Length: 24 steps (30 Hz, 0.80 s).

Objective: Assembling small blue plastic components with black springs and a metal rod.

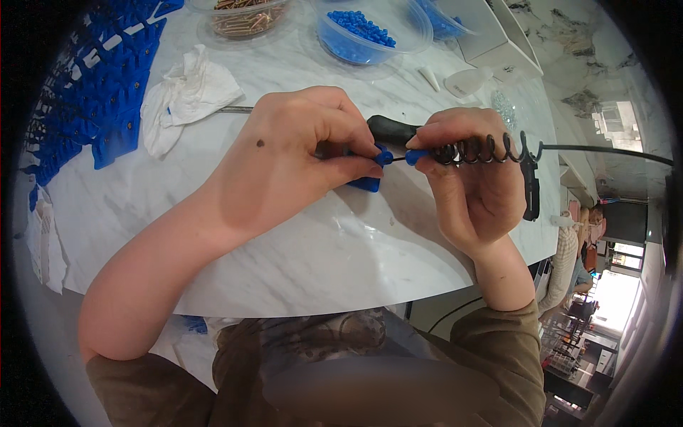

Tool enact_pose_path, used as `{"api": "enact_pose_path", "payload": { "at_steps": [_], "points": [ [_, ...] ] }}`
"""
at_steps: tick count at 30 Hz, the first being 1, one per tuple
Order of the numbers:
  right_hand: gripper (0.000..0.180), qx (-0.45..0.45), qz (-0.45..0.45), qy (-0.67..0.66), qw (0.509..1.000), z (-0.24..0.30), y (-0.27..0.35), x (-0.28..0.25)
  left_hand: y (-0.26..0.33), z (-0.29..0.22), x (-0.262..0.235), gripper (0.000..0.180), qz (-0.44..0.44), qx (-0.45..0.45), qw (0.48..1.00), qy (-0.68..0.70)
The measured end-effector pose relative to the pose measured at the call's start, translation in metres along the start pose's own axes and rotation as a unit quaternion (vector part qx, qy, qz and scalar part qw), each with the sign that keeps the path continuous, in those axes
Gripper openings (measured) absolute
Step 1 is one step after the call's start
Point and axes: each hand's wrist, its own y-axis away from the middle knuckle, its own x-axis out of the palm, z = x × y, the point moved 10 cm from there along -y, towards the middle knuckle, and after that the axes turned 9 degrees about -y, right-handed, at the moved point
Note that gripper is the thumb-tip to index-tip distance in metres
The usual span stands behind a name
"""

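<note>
R sleeve (498, 349): olive, below coiled cord (449, 154).
L hand (299, 139): tight pinch on blue pc. (385, 156) L of cord, prob. for steadiness.
R hand (484, 186): fingertips closed on blue tip (415, 156) beside cord.

White marbled table (284, 277), bright window (615, 302) far right

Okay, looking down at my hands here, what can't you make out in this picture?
All in the head view:
- Most of the blue part: covered by the left hand.
- The blue piece: partly covered by the right hand.
- Whether the metal rod joins the black handle: the left hand hides between.
- The white box's far end: cut off by the upper edge.
</note>
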Motion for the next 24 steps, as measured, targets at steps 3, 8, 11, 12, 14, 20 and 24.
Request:
{"api": "enact_pose_path", "payload": {
  "at_steps": [3, 8, 11, 12, 14, 20, 24],
  "points": [
    [0.024, -0.014, -0.004, -0.003, 1.000, -0.0007, 0.0011, -0.0007, 0.0000, 0.0018, 0.0005, 0.016, -0.004, -0.005, 1.000, 0.013],
    [0.022, 0.013, 0.005, 0.005, 1.000, -0.0008, 0.0010, 0.0001, 0.0000, 0.0000, -0.0006, 0.016, -0.005, -0.003, 1.000, 0.000],
    [0.022, 0.021, 0.003, 0.003, 1.000, -0.0021, 0.0012, -0.0006, -0.0003, 0.0007, 0.0000, 0.016, -0.004, -0.005, 1.000, 0.002],
    [0.022, 0.024, 0.004, -0.003, 1.000, -0.0030, 0.0013, -0.0007, -0.0005, 0.0002, -0.0001, 0.016, -0.005, -0.002, 1.000, 0.001],
    [0.022, 0.014, -0.004, -0.006, 1.000, -0.0032, 0.0015, -0.0005, -0.0002, 0.0003, -0.0004, 0.016, -0.002, -0.009, 1.000, 0.001],
    [0.024, 0.013, -0.013, -0.001, 1.000, -0.0017, 0.0013, -0.0022, 0.0004, 0.0015, -0.0010, 0.013, -0.024, 0.010, 0.999, 0.025],
    [0.025, 0.003, 0.000, 0.002, 1.000, 0.0000, 0.0015, -0.0012, 0.0004, 0.0005, -0.0005, 0.014, 0.000, -0.010, 1.000, 0.012]
  ]
}}
